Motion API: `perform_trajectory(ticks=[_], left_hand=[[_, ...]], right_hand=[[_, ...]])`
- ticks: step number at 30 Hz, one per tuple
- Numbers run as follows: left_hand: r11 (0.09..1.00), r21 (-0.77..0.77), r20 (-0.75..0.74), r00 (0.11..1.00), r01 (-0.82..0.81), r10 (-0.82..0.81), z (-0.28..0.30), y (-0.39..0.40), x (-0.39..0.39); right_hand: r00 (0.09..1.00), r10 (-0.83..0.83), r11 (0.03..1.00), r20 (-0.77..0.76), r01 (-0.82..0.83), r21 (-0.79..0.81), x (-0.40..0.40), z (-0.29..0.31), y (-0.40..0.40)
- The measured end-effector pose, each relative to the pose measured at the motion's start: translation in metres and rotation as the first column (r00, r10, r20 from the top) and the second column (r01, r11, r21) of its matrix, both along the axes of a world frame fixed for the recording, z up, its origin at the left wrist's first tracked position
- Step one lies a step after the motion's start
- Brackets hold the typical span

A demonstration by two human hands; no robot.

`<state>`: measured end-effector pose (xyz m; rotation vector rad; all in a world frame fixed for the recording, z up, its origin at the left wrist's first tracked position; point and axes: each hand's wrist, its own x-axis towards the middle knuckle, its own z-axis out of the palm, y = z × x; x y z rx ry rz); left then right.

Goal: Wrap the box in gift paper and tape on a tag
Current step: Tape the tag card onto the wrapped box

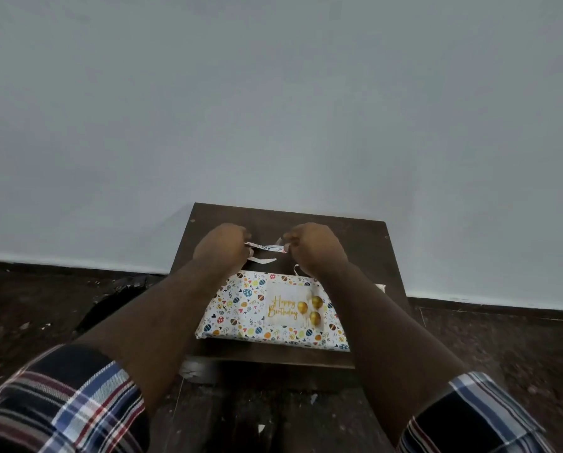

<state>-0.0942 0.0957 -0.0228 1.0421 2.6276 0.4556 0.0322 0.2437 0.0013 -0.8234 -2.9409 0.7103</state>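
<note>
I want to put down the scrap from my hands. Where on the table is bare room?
Bare table shows right of the right hand, up to the far right corner, and along the far edge. A thin strip lies before the wrapped box. Between the left hand and the box it is crowded with paper strips.

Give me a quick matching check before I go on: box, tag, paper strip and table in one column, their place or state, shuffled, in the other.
Things:
1. box
2. tag
3. paper strip
4. table

Places or states:
A. held between the left hand and right hand
B. dark wood, against the wall
C. wrapped in patterned paper, lying on the table
D. on top of the box, reading Happy Birthday

Pairs: 1-C, 2-D, 3-A, 4-B
</note>
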Motion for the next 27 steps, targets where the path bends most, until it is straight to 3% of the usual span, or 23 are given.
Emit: perform_trajectory(ticks=[5, 10, 12, 14, 16, 17, 20, 23, 27], left_hand=[[1.0, -0.016, 0.01, 1.0, 0.022, -0.022, -0.007, 0.005, -0.007], [0.999, 0.04, 0.071, 0.997, -0.001, -0.002, -0.003, 0.011, -0.005], [0.984, 0.164, 0.157, 0.987, -0.066, 0.04, 0.004, 0.01, -0.001], [0.942, 0.294, 0.272, 0.959, -0.16, 0.078, 0.014, 0.011, 0.003], [0.867, 0.399, 0.439, 0.893, -0.297, 0.104, 0.023, 0.012, 0.006], [0.823, 0.428, 0.528, 0.843, -0.373, 0.107, 0.027, 0.012, 0.007], [0.723, 0.44, 0.717, 0.693, -0.533, 0.074, 0.039, 0.014, 0.013], [0.659, 0.374, 0.857, 0.516, -0.653, 0.025, 0.049, 0.013, 0.016], [0.695, 0.301, 0.94, 0.327, -0.653, -0.1, 0.063, 0.006, 0.018]], right_hand=[[0.986, 0.058, 0.994, 0.156, -0.071, 0.084, -0.018, -0.011, -0.004], [0.992, 0.018, 1.0, 0.128, -0.021, 0.022, -0.021, -0.013, -0.011], [0.997, -0.074, 0.99, 0.012, 0.075, -0.118, -0.022, -0.008, -0.011], [0.96, -0.249, 0.886, -0.126, 0.173, -0.431, -0.02, 0.002, -0.012], [0.911, -0.374, 0.679, -0.175, 0.141, -0.72, -0.017, 0.015, -0.015], [0.902, -0.389, 0.62, -0.188, 0.106, -0.778, -0.016, 0.019, -0.016], [0.899, -0.368, 0.573, -0.238, 0.018, -0.82, -0.012, 0.026, -0.019], [0.901, -0.296, 0.65, -0.318, -0.054, -0.758, -0.007, 0.026, -0.021], [0.89, -0.246, 0.833, -0.383, -0.007, -0.553, -0.003, 0.026, -0.027]])
